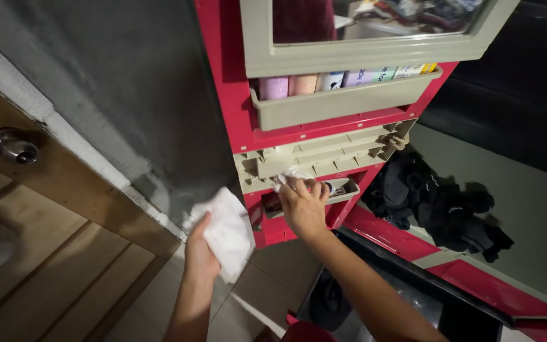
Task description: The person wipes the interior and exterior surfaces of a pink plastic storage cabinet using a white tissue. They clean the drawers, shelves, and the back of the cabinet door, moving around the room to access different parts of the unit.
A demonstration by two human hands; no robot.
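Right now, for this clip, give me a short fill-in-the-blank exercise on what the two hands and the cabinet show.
1. The left hand holds a crumpled ____ cloth.
2. The right hand presses a small white wipe against the ____ cabinet.
3. Bottles stand in a beige tray just below the ____.
4. A round metal ____ sits on the wooden door at left.

Missing words: white; red; mirror; knob

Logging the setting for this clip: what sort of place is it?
Probably a home bedroom or washroom corner: a red wall cabinet with a mirror, a shelf of toiletry bottles, a wooden door and dark clothes.
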